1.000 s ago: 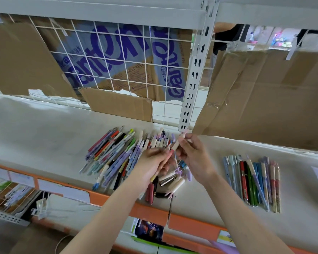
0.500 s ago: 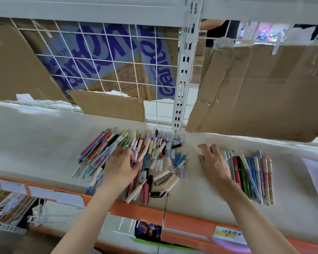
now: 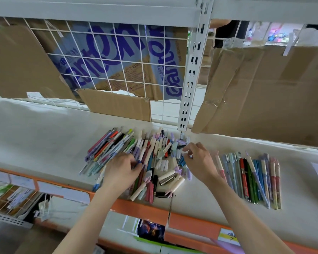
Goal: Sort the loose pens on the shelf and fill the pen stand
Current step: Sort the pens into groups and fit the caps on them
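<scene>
A mixed pile of loose pens [image 3: 117,147] and short caps [image 3: 165,164] lies on the white shelf [image 3: 44,136]. My left hand [image 3: 121,171] sits on the pile's middle, its fingers curled round a white pen with a blue tip [image 3: 143,154]. My right hand [image 3: 200,162] reaches into the pile's right side, thumb and forefinger pinching a small pale piece [image 3: 188,153] among the caps. A sorted row of pens [image 3: 251,178] lies side by side to the right of that hand. No pen stand is in view.
Cardboard sheets [image 3: 264,92] and a wire grid [image 3: 117,57] close off the back of the shelf, with a white slotted upright [image 3: 189,79] between them. An orange rail [image 3: 145,209] edges the shelf front. A lower shelf holds packaged goods [image 3: 13,200].
My right hand has left the sorted row and moved left into the caps. My left hand has shifted right on the pile and closed on a pen. The pen held up earlier is down.
</scene>
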{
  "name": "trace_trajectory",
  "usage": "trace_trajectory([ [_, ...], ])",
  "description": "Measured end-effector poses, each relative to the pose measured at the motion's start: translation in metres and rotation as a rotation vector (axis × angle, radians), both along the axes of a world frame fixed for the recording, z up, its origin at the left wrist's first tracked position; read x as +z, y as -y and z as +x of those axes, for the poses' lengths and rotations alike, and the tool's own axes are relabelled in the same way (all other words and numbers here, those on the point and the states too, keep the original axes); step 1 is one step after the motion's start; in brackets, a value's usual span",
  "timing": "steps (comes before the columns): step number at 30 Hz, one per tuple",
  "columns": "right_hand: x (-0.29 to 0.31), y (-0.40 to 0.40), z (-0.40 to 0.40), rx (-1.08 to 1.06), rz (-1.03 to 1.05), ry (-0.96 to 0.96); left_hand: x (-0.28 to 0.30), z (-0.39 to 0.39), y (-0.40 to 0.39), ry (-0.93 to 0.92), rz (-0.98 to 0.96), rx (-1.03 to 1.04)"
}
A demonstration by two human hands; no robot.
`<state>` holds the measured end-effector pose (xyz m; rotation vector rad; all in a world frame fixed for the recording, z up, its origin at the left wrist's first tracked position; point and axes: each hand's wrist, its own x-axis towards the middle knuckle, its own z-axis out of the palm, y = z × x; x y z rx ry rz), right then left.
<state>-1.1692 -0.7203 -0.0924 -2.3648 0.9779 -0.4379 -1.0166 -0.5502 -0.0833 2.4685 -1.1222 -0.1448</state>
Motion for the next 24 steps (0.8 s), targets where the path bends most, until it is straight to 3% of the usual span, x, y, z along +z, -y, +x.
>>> trace_trajectory([
  [12,0.0,0.011,-0.005,-0.019,0.045,0.003,0.009,-0.005,0.0,-0.304,-0.217,-0.039],
  [16,0.0,0.013,-0.009,0.017,0.053,-0.088,0.007,-0.01,0.005,-0.478,-0.267,-0.063],
  [20,0.001,0.013,-0.011,0.01,0.052,-0.142,0.007,-0.014,0.009,-0.787,-0.329,0.02],
  [24,0.005,0.013,-0.011,0.005,0.053,-0.166,0.007,-0.015,0.007,-0.847,-0.323,0.056],
])
